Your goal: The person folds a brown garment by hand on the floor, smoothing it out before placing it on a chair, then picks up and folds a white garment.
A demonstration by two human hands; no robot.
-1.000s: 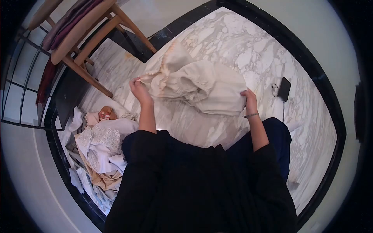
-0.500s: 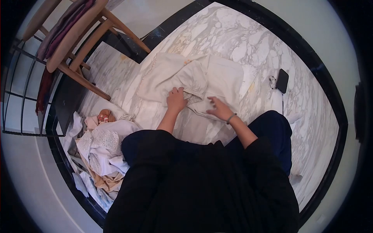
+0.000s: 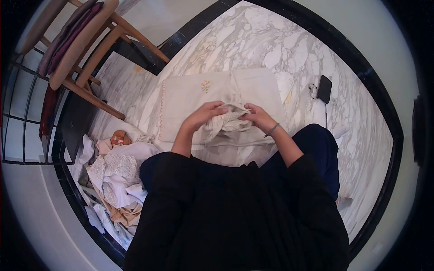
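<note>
On the floor in front of me lies a cream garment (image 3: 181, 101), spread mostly flat, with a small orange flower embroidery (image 3: 205, 86) and scalloped stitching along its left edge. Its gathered, bunched opening (image 3: 227, 121) is lifted between my hands. My left hand (image 3: 205, 114) grips the left side of this opening, thumb on top. From the right, my right hand (image 3: 258, 118), with a bracelet at the wrist, pinches the other side. Folds of cloth hide some of the fingertips.
A pile of white and beige clothes (image 3: 115, 174) lies by my left knee. Beyond it stand a wooden chair (image 3: 97, 97) with folded dark cloth and a black wire rack (image 3: 27, 117). A black phone (image 3: 324, 89) rests at the right on the marble floor (image 3: 285, 43).
Both hands have taken hold of the gathered opening and raised it. The garment's left part now lies flatter, showing its flower embroidery. The view has shifted slightly.
</note>
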